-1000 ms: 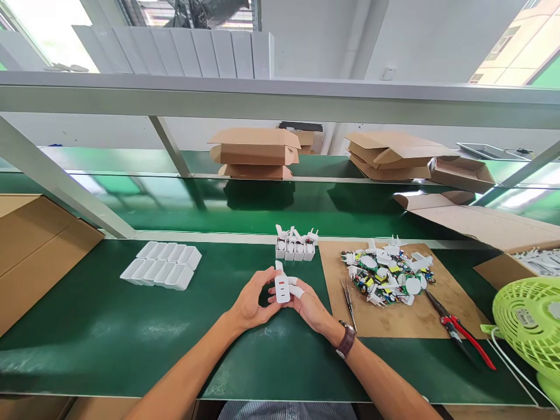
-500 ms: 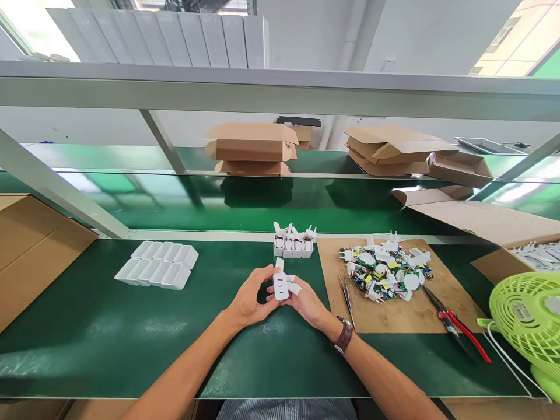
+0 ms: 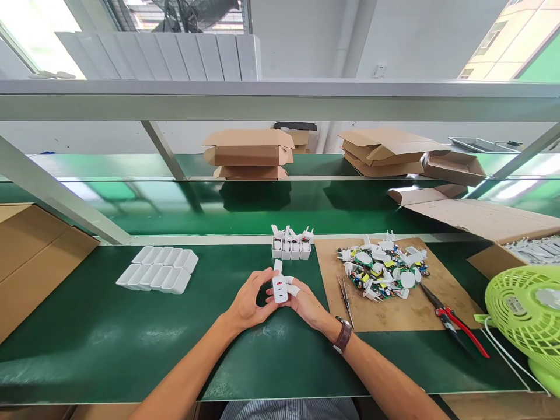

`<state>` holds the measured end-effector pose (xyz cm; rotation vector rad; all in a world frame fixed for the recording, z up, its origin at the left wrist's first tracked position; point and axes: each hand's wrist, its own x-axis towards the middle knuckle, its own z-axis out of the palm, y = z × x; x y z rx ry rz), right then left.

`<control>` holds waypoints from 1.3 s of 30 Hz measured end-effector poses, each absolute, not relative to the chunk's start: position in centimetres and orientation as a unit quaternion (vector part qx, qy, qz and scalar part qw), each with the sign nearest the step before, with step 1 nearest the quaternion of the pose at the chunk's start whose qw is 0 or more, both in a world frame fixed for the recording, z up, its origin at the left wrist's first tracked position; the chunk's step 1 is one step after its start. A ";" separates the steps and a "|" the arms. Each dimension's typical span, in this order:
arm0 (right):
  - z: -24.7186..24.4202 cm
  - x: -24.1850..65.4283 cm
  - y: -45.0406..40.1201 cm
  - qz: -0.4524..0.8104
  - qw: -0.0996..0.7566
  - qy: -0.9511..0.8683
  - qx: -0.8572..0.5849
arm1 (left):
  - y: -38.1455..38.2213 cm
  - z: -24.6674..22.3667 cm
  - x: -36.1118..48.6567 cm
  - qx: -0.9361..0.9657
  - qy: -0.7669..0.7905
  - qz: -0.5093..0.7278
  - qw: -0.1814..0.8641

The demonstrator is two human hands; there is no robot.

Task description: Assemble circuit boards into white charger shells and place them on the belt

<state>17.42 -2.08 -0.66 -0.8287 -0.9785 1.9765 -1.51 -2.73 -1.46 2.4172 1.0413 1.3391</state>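
Between my two hands is a white charger (image 3: pixel 280 289) with several ports on its face and a flat white piece sticking up at its top. My left hand (image 3: pixel 251 300) pinches it from the left with thumb and fingertips. From the other side my right hand (image 3: pixel 306 302), with white covers on two fingers and a watch at the wrist, grips it too. Just beyond stands a short row of white charger housings (image 3: pixel 291 249) with plug pieces leaning out of their tops. Off to the left lie two rows of open white housings (image 3: pixel 158 268).
On a brown board (image 3: pixel 326 256) at right lie a heap of circuit boards (image 3: pixel 385 269), tweezers (image 3: pixel 345 298) and red-handled pliers (image 3: pixel 455 322). A green fan (image 3: pixel 522 315) stands at the right edge. Cardboard boxes (image 3: pixel 249 149) sit behind; another box (image 3: pixel 39 256) is at left.
The camera view has tilted slightly upward. Both hands keep the charger in nearly the same place and grip; the other things have not visibly moved.
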 end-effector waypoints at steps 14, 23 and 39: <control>-0.8 17.5 -2.1 0.778 0.386 -0.374 -0.324 | -2.8 -0.7 -1.4 0.830 0.322 0.452 0.064; -0.9 17.4 -2.1 0.726 0.408 -0.428 -0.352 | -2.6 -1.4 -1.8 0.812 0.357 0.454 0.088; -1.1 19.3 -0.7 0.476 0.544 -0.515 -0.461 | 2.6 -2.0 -4.3 0.651 0.586 0.448 0.178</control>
